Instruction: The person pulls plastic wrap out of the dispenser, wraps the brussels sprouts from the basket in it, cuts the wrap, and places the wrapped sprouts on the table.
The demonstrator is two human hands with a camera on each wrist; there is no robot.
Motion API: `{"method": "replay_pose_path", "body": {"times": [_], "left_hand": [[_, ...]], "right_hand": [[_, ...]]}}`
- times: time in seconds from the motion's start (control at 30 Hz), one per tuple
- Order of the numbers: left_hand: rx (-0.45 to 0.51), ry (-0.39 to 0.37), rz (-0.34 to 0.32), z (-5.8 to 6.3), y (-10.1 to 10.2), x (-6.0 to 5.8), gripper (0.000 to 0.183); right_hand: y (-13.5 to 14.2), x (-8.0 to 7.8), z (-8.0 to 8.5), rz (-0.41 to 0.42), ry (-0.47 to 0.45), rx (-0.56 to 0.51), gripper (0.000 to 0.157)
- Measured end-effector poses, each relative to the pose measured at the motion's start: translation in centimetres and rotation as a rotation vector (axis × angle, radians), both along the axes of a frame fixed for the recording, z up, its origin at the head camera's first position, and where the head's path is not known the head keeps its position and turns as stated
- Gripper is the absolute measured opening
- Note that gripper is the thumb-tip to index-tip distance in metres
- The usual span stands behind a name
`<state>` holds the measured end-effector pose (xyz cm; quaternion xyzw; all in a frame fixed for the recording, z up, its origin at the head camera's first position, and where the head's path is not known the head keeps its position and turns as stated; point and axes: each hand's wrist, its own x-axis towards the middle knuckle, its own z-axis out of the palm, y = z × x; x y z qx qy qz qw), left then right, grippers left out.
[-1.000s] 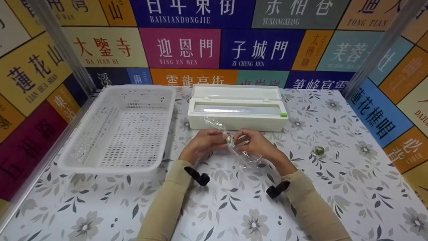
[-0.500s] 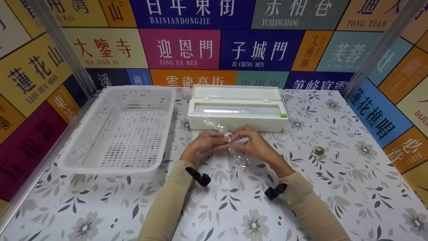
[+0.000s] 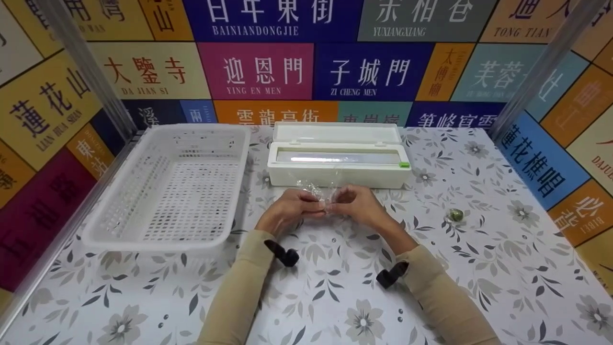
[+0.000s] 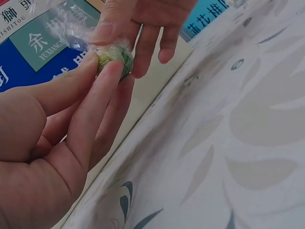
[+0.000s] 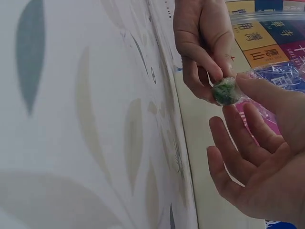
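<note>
A small round green item point(image 4: 127, 59), snugly covered in clear plastic film, sits between both hands in front of the white box. My left hand point(image 3: 291, 210) pinches it between thumb and fingertips. From the other side, my right hand point(image 3: 363, 205) pinches the gathered cling film point(image 5: 267, 76) at the item between thumb and index finger, its other fingers spread apart in the right wrist view. Loose film stands up above the fingertips. In the head view the fingers hide the green item. To the right, a similar film-covered green item point(image 3: 456, 215) lies on the table.
Behind the hands stands a white cling film dispenser point(image 3: 340, 178), lid raised, with a green slider point(image 3: 404, 164) at its right end. A white perforated basket point(image 3: 158, 245) is at the left. Printed panels point(image 3: 258, 72) enclose the flower-patterned tabletop point(image 3: 330, 306) at the back and sides.
The loose film that hung below the right hand now stands up above the fingertips. Both hands have drawn together, and the right fingers have closed in on the film.
</note>
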<state>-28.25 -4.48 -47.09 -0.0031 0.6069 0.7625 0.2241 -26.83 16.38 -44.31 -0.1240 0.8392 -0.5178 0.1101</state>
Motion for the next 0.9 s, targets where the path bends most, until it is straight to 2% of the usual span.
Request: {"method": "replay_pose_path", "body": {"times": [0.17, 0.3, 0.37, 0.47, 0.6, 0.7, 0.8, 0.9], "left_hand": [[0.002, 0.026, -0.004, -0.02, 0.23, 0.15, 0.031], [0.049, 0.043, 0.010, -0.01, 0.54, 0.20, 0.032], [0.042, 0.051, 0.007, 0.11, 0.63, 0.26, 0.032], [-0.041, 0.097, -0.021, 0.39, 0.68, 0.38, 0.034], [-0.167, 0.184, -0.045, 0.65, 0.83, 0.55, 0.032], [-0.214, 0.217, -0.009, 0.56, 0.91, 0.58, 0.027], [-0.254, 0.229, 0.040, 0.32, 0.88, 0.57, 0.023], [-0.271, 0.245, 0.053, 0.10, 0.79, 0.56, 0.021]], "right_hand": [[-0.15, -0.19, -0.29, -0.059, -0.071, -0.018, 0.038], [-0.14, -0.29, -0.35, -0.139, -0.089, -0.058, 0.034], [-0.06, -0.33, -0.34, -0.166, -0.119, -0.092, 0.033], [-0.05, -0.33, -0.46, -0.172, -0.146, -0.130, 0.032], [-0.11, -0.27, -0.74, -0.169, -0.129, -0.110, 0.025], [-0.18, -0.26, -0.96, -0.156, -0.115, -0.081, 0.025], [-0.24, -0.23, -0.96, -0.125, -0.140, -0.076, 0.030], [-0.19, -0.23, -0.84, -0.102, -0.174, -0.077, 0.032]]}}
